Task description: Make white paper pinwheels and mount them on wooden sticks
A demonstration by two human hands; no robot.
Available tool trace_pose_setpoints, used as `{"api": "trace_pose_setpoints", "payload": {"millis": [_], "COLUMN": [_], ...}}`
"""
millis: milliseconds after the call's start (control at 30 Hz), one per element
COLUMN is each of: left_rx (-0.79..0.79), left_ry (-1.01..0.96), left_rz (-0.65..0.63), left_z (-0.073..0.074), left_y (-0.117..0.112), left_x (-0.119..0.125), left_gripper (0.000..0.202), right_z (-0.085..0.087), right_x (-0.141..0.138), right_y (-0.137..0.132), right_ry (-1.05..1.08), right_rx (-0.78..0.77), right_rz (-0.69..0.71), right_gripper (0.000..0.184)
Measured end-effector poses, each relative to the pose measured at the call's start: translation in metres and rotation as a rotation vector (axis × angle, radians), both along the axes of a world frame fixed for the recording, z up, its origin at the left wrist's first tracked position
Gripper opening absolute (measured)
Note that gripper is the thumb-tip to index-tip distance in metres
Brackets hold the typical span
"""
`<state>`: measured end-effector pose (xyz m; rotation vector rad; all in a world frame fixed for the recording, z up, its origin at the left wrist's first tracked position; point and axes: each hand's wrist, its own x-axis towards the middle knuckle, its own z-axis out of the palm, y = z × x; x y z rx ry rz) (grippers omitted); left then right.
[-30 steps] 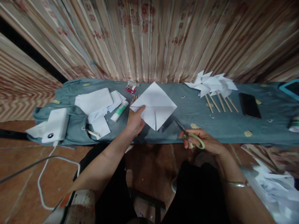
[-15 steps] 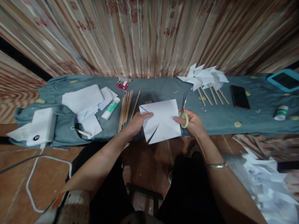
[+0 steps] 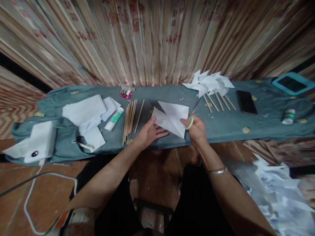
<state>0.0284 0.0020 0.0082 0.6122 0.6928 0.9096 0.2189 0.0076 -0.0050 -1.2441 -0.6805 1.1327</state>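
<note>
In the head view, one sheet of paper [image 3: 176, 114] was between the two hands over the table [image 3: 167, 144], one slit gaping at its upper left. The right hand [image 3: 197, 129] was closed, its thumb pinching the sheet's right edge, and it also held one pair of scissors [image 3: 191, 119], blades pointing away from the person. The left hand [image 3: 147, 131] was open, fingers spread, its thumb at the sheet's left corner; whether it gripped there could not be told.

Left of the sheet lay one stick [image 3: 139, 116] apart from a tight row of sticks [image 3: 129, 119], too close to count surely. Beyond were one pin box [image 3: 125, 92], one glue stick [image 3: 114, 119] and a stack of paper [image 3: 85, 108]. To the right, five handles [image 3: 218, 100] ran from overlapping pinwheels [image 3: 209, 82], near one phone [image 3: 246, 102], one tablet [image 3: 292, 84] and one tube [image 3: 288, 116].
</note>
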Motion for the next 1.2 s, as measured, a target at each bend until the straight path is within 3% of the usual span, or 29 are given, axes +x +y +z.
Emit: {"api": "trace_pose_setpoints", "payload": {"millis": [100,200,333,467,567,767,867,1100,1200], "left_rx": [0.033,0.058,0.12,0.204,0.259,0.397,0.411,0.418,0.389], "left_ry": [0.036,0.111,0.178,0.316,0.443,0.659,0.679,0.691,0.636], "left_rz": [0.015,0.134,0.329,0.412,0.437,0.536,0.555,0.533,0.512], "left_z": [-0.002,-0.005,-0.009,-0.015,-0.015,0.001,0.006,-0.001,-0.005], "left_y": [-0.003,-0.004,-0.002,0.005,0.012,0.022,0.022,0.019,0.019], "left_x": [0.008,0.017,0.023,0.016,0.005,-0.016,-0.019,-0.016,-0.012], "left_gripper": [0.054,0.047,0.055,0.056,0.051,0.045,0.044,0.028,0.033], "right_z": [-0.002,-0.002,0.001,0.005,0.008,0.012,0.014,0.013,0.014], "right_x": [-0.009,-0.018,-0.026,-0.025,-0.02,-0.007,-0.005,-0.008,-0.009], "right_y": [0.003,0.003,0.002,-0.001,-0.01,-0.038,-0.045,-0.049,-0.049], "right_ry": [0.013,0.036,0.029,-0.047,-0.127,-0.171,-0.162,-0.141,-0.139], "right_rx": [0.033,0.03,0.017,-0.004,-0.038,-0.157,-0.197,-0.175,-0.161], "right_rz": [-0.011,0.034,0.102,0.164,0.318,0.812,0.94,0.98,0.966], "right_gripper": [0.036,0.041,0.043,0.043,0.044,0.051,0.053,0.051,0.049]}}
